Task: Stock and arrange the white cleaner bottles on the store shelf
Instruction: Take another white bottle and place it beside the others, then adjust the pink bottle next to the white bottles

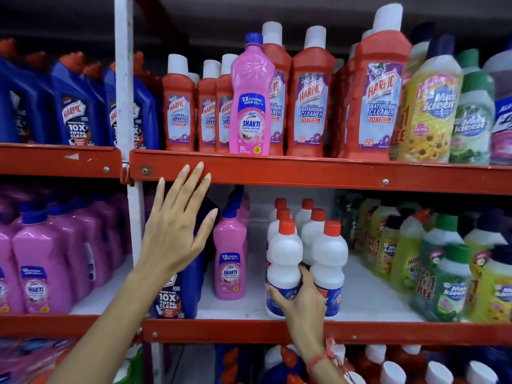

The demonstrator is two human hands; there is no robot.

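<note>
Several white cleaner bottles with red caps stand in two rows on the middle shelf (365,300). My right hand (300,296) grips the lower label of the front left white bottle (284,253), fingers wrapped around its base. The front right white bottle (329,253) stands touching it. My left hand (177,225) is raised, fingers spread, holding nothing; its fingertips lie against the red shelf edge (277,170) above.
A pink Shakti bottle (231,256) stands left of the white bottles, with a blue Harpic bottle (171,297) beside it. Yellow and green Max Kleen bottles (448,275) crowd the right. Red Harpic bottles (310,101) and a pink bottle (250,98) fill the upper shelf.
</note>
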